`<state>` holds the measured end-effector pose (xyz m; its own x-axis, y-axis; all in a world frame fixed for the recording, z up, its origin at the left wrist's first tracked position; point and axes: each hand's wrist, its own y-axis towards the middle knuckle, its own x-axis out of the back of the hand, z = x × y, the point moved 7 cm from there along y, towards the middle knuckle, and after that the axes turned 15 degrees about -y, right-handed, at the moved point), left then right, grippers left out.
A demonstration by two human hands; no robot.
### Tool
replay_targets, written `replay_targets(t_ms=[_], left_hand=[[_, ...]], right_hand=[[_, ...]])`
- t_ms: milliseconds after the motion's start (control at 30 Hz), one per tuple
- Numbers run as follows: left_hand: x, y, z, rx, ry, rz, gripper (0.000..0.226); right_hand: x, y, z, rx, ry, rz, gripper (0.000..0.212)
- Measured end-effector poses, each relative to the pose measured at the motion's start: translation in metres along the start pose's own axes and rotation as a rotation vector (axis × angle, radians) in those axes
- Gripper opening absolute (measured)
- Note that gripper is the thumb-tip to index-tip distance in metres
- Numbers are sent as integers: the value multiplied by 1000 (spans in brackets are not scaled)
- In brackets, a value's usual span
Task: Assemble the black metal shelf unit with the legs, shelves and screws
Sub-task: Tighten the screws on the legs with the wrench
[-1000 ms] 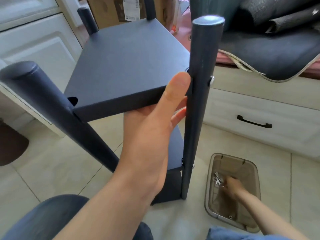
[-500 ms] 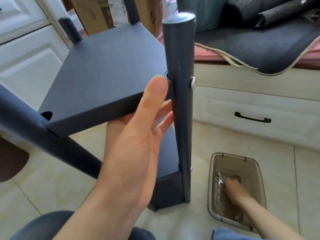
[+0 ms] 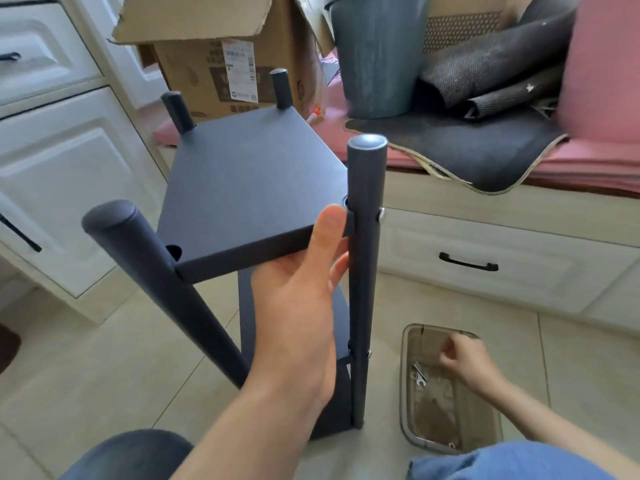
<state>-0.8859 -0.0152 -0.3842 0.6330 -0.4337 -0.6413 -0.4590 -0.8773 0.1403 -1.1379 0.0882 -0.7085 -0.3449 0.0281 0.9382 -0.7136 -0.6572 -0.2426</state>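
Note:
The black metal shelf unit stands on the tiled floor; its top shelf [image 3: 252, 188] sits between four round legs. My left hand [image 3: 298, 306] grips the shelf's front edge, thumb on top and fingers underneath, right beside the front right leg [image 3: 365, 271]. Silver screw heads [image 3: 382, 214] show on that leg at the top shelf and at the lower shelf [image 3: 332, 410]. The front left leg [image 3: 156, 271] leans outward. My right hand [image 3: 464, 362] hovers over a clear plastic tray [image 3: 408, 427], fingers curled together; whether they pinch anything is hidden. A small wrench [image 3: 419, 374] lies in the tray.
White cabinets [image 3: 52, 174] stand at the left, and a drawer with a black handle [image 3: 467, 265] is behind the tray. A cardboard box [image 3: 221, 64], a grey bin [image 3: 377, 53] and dark mats [image 3: 485, 150] crowd the bench behind. My knees are at the bottom edge.
My right hand has lifted up out of the tray, away from the wrench, with its fingers drawn together. My left hand keeps its grip on the top shelf. The view has pulled back.

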Motion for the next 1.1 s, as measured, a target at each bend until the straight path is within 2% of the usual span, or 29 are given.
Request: replay_targets(t_ms=[67, 167, 233, 333, 400, 467, 567, 667, 767, 833, 933, 1000, 1100], left_hand=[[2, -4, -3, 12, -12, -16, 26], [5, -9, -8, 48, -26, -30, 26], [7, -12, -12, 63, -18, -36, 29], [12, -16, -23, 68, -3, -40, 27], [16, -17, -27, 76, -7, -55, 18], [20, -17, -32, 89, -22, -67, 17], [24, -18, -37, 88, -11, -55, 23], [27, -19, -42, 89, -18, -58, 25], [32, -16, -44, 101, -52, -127, 23], [33, -14, -45, 96, -61, -155, 19], [31, -11, -45, 113, -66, -169, 25], [31, -7, -49, 111, -90, -170, 28], [35, 0, -62, 66, -137, -167, 27]], right_hand=[[38, -6, 16, 14, 58, -73, 1], [88, -25, 46, 93, 137, -123, 14], [122, -43, 70, 162, 165, -143, 15], [167, -76, 109, 237, 308, -110, 11], [191, -94, 136, 283, 414, -61, 10], [207, -108, 159, 284, 536, 20, 12], [212, -131, 188, 244, 746, 227, 13], [198, -146, 214, 255, 780, 358, 10], [175, -148, 232, 256, 864, 430, 26], [170, -145, 242, 273, 932, 436, 32], [175, -145, 255, 298, 1025, 370, 17], [181, -148, 267, 322, 1132, 332, 16], [196, -159, 285, 428, 1142, 270, 9]])
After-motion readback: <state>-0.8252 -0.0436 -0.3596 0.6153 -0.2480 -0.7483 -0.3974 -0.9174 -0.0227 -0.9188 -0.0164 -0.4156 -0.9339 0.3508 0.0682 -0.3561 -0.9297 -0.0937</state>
